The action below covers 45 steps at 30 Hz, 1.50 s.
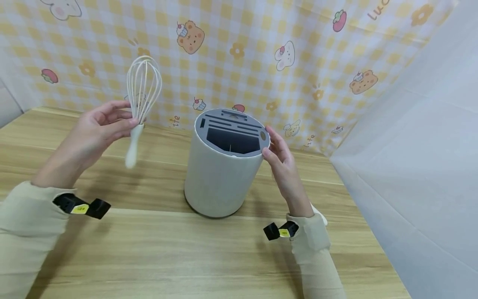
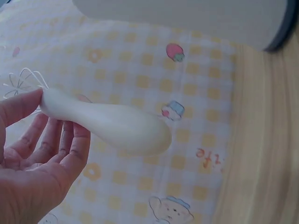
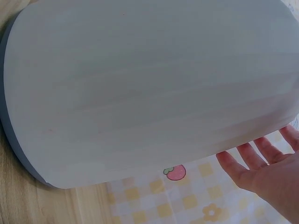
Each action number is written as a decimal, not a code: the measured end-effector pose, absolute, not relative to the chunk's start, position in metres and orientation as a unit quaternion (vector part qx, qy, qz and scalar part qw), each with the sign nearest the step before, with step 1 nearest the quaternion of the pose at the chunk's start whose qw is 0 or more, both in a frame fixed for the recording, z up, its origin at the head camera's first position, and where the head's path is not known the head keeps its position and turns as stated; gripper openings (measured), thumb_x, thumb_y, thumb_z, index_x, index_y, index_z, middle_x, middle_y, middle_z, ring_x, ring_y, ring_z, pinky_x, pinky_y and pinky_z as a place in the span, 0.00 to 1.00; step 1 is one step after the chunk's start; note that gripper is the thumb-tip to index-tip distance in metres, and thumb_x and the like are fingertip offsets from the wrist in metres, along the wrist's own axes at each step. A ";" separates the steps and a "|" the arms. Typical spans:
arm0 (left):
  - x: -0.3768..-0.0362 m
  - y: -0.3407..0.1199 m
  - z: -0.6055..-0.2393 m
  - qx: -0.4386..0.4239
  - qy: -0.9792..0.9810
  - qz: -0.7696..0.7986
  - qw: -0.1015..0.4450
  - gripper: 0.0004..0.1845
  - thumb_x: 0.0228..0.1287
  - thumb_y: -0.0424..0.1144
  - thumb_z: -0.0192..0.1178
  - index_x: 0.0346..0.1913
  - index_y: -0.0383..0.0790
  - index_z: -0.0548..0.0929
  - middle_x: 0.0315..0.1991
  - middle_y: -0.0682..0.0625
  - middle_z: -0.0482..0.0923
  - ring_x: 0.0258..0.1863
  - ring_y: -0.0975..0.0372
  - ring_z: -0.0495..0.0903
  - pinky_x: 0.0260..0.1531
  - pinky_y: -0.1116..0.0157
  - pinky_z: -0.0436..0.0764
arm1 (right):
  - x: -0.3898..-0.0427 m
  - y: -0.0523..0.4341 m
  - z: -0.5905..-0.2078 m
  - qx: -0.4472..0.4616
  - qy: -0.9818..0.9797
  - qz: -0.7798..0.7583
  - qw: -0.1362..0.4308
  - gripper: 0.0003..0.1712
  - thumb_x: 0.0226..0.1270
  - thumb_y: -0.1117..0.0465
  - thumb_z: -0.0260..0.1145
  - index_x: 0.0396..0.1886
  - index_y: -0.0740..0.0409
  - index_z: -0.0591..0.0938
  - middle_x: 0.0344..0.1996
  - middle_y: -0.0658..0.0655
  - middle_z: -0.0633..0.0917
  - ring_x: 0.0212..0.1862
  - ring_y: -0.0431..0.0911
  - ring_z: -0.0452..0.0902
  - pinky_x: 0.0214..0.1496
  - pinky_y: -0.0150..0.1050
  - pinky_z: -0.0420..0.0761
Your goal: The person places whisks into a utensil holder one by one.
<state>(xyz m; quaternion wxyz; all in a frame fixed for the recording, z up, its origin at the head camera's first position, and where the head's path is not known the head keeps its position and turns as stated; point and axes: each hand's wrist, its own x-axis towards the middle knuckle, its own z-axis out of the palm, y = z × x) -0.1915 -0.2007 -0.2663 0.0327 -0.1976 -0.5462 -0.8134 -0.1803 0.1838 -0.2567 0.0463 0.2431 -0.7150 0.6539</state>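
Observation:
My left hand point(image 1: 102, 124) holds a white whisk point(image 1: 141, 99) upright in the air, pinching it at the top of its handle between thumb and fingers; the wire loops point up. The left wrist view shows the whisk's smooth handle point(image 2: 112, 123) lying across my fingertips point(image 2: 70, 140). A pale grey cylindrical holder point(image 1: 220, 170) with a dark grey slotted top stands on the wooden table point(image 1: 186, 249), tilted toward me. My right hand point(image 1: 278, 153) touches its upper right rim with straight fingers. In the right wrist view the holder's side point(image 3: 149, 88) fills the frame, my fingers point(image 3: 252, 158) against it.
A yellow checked cloth with cartoon bears point(image 1: 284, 54) hangs behind the table. A white sheet point(image 1: 418, 158) closes off the right side. Beige sleeves and small black wrist cameras point(image 1: 82, 206) show on both arms.

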 end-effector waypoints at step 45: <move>-0.150 -0.119 -0.189 -0.287 -0.320 -0.878 0.211 0.20 0.57 0.14 0.51 0.55 0.21 0.71 0.37 0.37 0.81 0.39 0.50 0.82 0.35 0.63 0.83 | -0.181 0.183 -0.258 0.234 -0.715 0.657 0.048 0.34 0.67 0.57 0.54 0.71 0.55 0.57 0.65 0.54 0.66 0.63 0.46 0.63 0.62 0.34 0.69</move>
